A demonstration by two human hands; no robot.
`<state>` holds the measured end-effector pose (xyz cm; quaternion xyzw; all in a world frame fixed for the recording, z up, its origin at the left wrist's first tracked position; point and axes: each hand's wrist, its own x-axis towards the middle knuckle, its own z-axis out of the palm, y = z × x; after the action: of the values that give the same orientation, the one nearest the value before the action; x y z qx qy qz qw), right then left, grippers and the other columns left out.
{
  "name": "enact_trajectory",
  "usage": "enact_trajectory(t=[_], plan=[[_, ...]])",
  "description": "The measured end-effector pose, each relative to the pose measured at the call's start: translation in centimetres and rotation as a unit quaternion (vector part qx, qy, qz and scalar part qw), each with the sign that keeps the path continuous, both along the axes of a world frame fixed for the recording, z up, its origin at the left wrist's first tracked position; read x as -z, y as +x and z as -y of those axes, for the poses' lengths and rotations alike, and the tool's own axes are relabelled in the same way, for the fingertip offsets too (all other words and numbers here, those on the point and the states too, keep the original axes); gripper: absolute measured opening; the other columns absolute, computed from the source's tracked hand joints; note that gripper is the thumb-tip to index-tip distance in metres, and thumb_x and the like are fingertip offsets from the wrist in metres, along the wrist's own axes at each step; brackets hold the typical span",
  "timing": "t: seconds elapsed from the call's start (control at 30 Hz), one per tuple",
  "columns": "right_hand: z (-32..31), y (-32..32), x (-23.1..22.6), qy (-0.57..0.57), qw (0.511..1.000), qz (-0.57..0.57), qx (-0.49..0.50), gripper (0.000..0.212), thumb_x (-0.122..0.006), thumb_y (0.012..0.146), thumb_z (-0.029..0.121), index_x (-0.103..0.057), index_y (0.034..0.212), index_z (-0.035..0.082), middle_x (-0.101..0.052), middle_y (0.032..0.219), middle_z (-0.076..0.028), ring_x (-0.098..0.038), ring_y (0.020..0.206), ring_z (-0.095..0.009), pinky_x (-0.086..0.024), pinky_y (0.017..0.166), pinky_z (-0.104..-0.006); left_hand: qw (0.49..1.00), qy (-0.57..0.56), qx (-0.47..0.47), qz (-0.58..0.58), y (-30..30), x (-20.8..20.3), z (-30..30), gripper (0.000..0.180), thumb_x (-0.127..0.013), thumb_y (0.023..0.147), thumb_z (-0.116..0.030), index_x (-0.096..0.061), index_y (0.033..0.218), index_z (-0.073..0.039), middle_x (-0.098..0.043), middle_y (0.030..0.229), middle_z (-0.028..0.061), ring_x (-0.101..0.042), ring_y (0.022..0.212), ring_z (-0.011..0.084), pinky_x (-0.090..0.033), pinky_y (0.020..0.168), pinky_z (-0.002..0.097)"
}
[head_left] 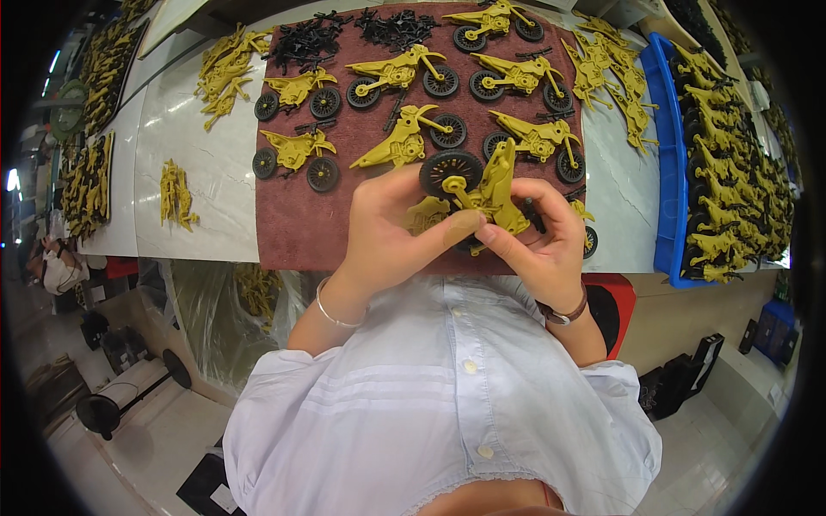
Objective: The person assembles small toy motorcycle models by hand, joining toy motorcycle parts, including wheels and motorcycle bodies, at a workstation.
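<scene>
Close in front of me, both hands hold one toy motorcycle tilted upward, its yellow body on the right and a black spoked wheel on the left. My left hand is closed around its lower left side, thumb against the yellow fork by the wheel. My right hand grips the body's lower right, and the two thumb tips nearly meet. A small black part shows by the right fingers; I cannot tell if it is attached. Just behind lies a yellow toy motorcycle with only one wheel showing.
Several yellow motorcycles with black wheels lie on a dark red cloth. Black small parts are heaped at its far edge. Yellow bodies lie left, more right. A blue tray packed with motorcycles stands at the right.
</scene>
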<state>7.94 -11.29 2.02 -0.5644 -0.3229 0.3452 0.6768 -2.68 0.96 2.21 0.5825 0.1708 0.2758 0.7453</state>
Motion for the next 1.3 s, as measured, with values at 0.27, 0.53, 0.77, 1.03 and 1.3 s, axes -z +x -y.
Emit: enact_trajectory(t=[0.27, 0.53, 0.77, 1.03, 1.3], plan=[[0.3, 0.4, 0.7, -0.013, 0.99, 0.139, 0.009, 0.033, -0.071, 0.07, 0.001, -0.056, 0.099, -0.002, -0.059, 0.092, -0.005, -0.057, 0.081, -0.009, -0.047, 0.067, -0.0233, 0.989, 0.143, -0.004, -0.041, -0.6, 0.8, -0.3, 0.021, -0.068, 0.072, -0.001, -0.062, 0.092, 0.0, -0.064, 0.082, 0.0046, -0.059, 0.073, 0.0097, -0.047, 0.064, 0.0232], [0.0, 0.5, 0.0, -0.024, 0.953, 0.301, 0.019, 0.03, -0.07, 0.065, 0.0, -0.059, 0.094, -0.002, -0.061, 0.084, -0.013, -0.061, 0.073, -0.024, -0.047, 0.062, -0.0273, 0.998, 0.014, 0.034, 0.05, -0.3, -0.4, -1.0, 0.034, -0.065, 0.069, 0.009, -0.056, 0.101, 0.007, -0.061, 0.097, 0.0157, -0.061, 0.086, 0.0186, -0.051, 0.076, 0.0278], [0.0, 0.4, -0.3, -0.019, 0.941, 0.337, 0.009, 0.03, -0.07, 0.065, 0.0, -0.059, 0.093, -0.002, -0.061, 0.084, -0.013, -0.061, 0.071, -0.023, -0.048, 0.06, -0.0276, 0.991, 0.108, 0.061, 0.043, -1.0, 0.6, -1.9, 0.024, -0.065, 0.069, 0.008, -0.059, 0.093, 0.007, -0.062, 0.093, 0.0164, -0.063, 0.084, 0.0198, -0.052, 0.074, 0.0292], [0.7, 1.3, -0.1, 0.034, 0.998, -0.044, -0.012, 0.034, -0.066, 0.075, -0.001, -0.053, 0.106, -0.006, -0.059, 0.1, -0.012, -0.058, 0.092, -0.015, -0.048, 0.079, -0.0274, 0.994, -0.063, 0.031, 0.078, -1.4, 1.6, -2.3, 0.027, -0.066, 0.072, 0.004, -0.055, 0.097, 0.007, -0.063, 0.093, 0.0185, -0.062, 0.089, 0.0282, -0.051, 0.081, 0.0399], [0.7, 1.6, 0.0, 0.012, 1.0, 0.024, -0.008, 0.032, -0.065, 0.074, -0.005, -0.054, 0.104, -0.008, -0.058, 0.101, -0.013, -0.058, 0.089, -0.017, -0.049, 0.08, -0.0287, 0.992, -0.093, 0.053, 0.072, -1.7, 1.8, -2.2, 0.028, -0.066, 0.07, 0.007, -0.056, 0.096, 0.006, -0.062, 0.096, 0.018, -0.061, 0.093, 0.0252, -0.05, 0.083, 0.0379]])
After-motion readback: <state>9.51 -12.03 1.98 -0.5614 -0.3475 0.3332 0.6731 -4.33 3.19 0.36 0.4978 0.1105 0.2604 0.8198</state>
